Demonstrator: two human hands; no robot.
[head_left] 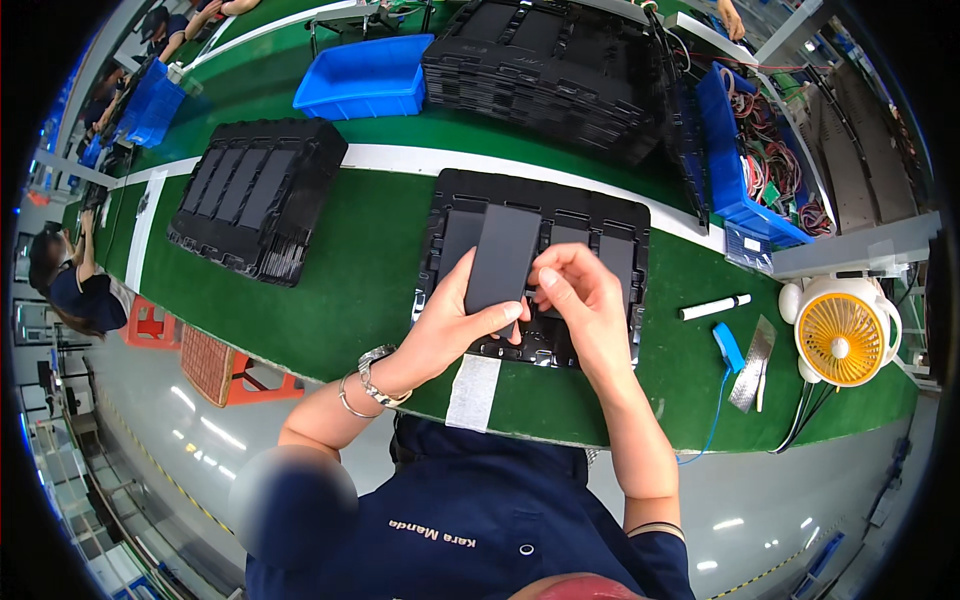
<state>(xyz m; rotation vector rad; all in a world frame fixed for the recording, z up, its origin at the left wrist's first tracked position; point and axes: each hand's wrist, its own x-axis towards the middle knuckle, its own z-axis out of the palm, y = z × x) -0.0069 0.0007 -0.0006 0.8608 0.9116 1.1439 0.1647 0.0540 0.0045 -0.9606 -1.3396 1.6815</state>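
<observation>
My left hand (452,318) grips a flat dark grey rectangular block (503,255), its kind not plain, with the thumb across its lower end. The block is raised over a black plastic tray (432,258) with moulded compartments, where more dark grey pieces lie. At the block's right edge is my right hand (583,288), its fingers curled and pinched together. Whatever sits between those fingertips, if anything, is too small to make out.
Left of me stands a stack of filled black trays (245,200); a taller tray stack (540,75) is behind. Blue bins (362,80) stand further back, one with cables (765,150). At right are a white marker (714,307), a blue corded piece (728,347) and a small fan (840,335).
</observation>
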